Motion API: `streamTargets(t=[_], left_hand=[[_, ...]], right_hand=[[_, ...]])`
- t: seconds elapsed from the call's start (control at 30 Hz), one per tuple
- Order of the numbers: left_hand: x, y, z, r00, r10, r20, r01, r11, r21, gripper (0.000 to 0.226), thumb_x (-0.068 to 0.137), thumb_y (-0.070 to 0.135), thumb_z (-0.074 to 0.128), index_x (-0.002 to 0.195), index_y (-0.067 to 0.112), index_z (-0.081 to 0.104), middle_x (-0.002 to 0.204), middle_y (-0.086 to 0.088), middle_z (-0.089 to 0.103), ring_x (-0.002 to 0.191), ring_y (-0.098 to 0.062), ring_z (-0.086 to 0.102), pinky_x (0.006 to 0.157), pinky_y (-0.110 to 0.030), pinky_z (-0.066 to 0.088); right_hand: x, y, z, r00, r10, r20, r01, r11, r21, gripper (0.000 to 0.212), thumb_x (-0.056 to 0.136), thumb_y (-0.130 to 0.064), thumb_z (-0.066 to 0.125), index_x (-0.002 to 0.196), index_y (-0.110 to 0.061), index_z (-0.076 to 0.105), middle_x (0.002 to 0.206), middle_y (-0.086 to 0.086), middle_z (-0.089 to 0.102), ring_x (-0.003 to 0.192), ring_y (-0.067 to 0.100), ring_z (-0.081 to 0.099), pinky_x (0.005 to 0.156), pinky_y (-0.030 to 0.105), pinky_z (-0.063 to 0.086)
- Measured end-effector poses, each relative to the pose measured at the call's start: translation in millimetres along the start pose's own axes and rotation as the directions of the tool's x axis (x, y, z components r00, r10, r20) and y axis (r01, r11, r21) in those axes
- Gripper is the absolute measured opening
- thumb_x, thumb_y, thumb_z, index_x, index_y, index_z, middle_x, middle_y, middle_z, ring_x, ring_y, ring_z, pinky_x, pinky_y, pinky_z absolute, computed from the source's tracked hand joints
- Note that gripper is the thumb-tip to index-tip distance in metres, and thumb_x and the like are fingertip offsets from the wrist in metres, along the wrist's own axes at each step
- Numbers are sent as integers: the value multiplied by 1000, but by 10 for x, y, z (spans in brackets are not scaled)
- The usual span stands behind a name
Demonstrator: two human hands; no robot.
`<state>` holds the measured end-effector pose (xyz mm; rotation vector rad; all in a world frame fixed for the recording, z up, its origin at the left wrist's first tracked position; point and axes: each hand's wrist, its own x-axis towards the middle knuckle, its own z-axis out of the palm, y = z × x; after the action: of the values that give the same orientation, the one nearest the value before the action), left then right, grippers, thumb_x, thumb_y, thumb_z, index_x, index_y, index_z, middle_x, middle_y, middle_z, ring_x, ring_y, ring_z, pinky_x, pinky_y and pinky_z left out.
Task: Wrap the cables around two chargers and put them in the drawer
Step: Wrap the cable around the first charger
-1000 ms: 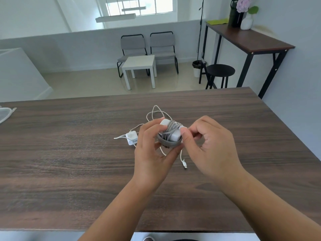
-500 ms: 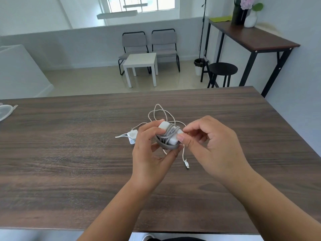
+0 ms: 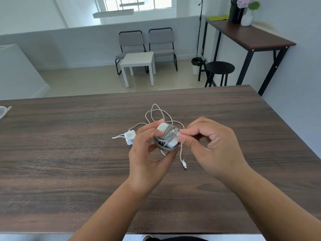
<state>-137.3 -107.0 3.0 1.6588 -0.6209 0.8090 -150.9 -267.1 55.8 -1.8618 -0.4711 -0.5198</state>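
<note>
Two chargers in play | left hand (image 3: 149, 153) grips first charger (image 3: 167, 136) above the table (image 3: 69, 153), fingers curled round its grey cable (image 3: 169, 135) coils | right hand (image 3: 205, 143) pinches the cable end at the charger's corner | second charger (image 3: 130, 135) lies unwrapped on the table behind | risk: a slipped pinch lets coils spring loose | drawer unseen

Daylight is pouring in from the window (image 3: 137, 3) at the far end, blowing out to white there and leaving the room evenly bright. Soft shadows are falling on the table (image 3: 69, 153), whose edges are bowing from wide-angle distortion.
</note>
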Motion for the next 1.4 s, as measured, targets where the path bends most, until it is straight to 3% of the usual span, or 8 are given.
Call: streamTargets(t=[0.3,0.5,0.7,0.93,1.03,1.13,1.27,1.4], left_hand=[[-33,-9,26,989,-151,-2,151,987,-56,53,70,10,84,109,24,51,128,3,57,118,-28,59,79,-29,57],[62,75,39,942,-333,49,337,924,-180,69,66,7,88,105,49,51,122,4,60,113,-23,63,80,-36,58],[97,60,48,888,-438,137,459,853,-248,62,60,13,88,103,42,54,119,3,62,111,-19,62,75,-42,60],[78,45,94,852,-478,213,522,803,-287,62,58,10,89,102,37,54,116,4,63,106,-25,63,72,-36,59],[65,5,84,832,-522,188,554,800,-230,63,57,11,91,101,37,54,115,5,62,103,-28,65,77,-36,58],[64,-59,59,790,-600,124,611,787,-87,64,56,22,95,102,42,55,113,8,65,102,-23,66,89,-38,56],[12,-84,-30,781,-620,73,602,779,173,61,58,28,95,105,43,58,103,20,66,84,5,64,74,-11,49],[-113,-201,-68,810,-582,72,531,780,330,60,58,43,91,109,44,59,104,18,68,87,-2,67,80,-28,57]], right_hand=[[-27,0,111,990,112,-82,-111,994,16,8,78,-5,77,78,-13,73,73,-5,67,67,2,60,62,7,42],[148,4,-118,925,320,203,-375,848,374,16,74,-8,75,90,-5,75,75,-1,74,68,4,66,65,16,51],[248,63,-295,913,270,305,-366,872,324,25,82,-6,66,106,-6,70,91,10,72,75,1,62,72,14,49],[301,159,-252,901,307,308,-393,877,275,25,76,-15,74,101,-9,74,94,17,72,81,29,62,83,37,55],[260,230,-231,888,364,282,-454,791,410,29,76,-22,72,104,-12,72,88,1,73,83,8,62,74,18,50],[159,413,-175,849,454,272,-529,730,433,31,81,-31,71,111,-21,69,102,-2,72,93,8,63,80,22,50],[-19,623,108,748,562,353,-664,647,376,36,85,-12,67,121,-9,62,108,12,70,94,14,65,86,24,52],[-97,724,298,717,601,354,-697,593,404,35,83,0,69,116,-8,62,91,5,71,78,9,68,72,19,53]])
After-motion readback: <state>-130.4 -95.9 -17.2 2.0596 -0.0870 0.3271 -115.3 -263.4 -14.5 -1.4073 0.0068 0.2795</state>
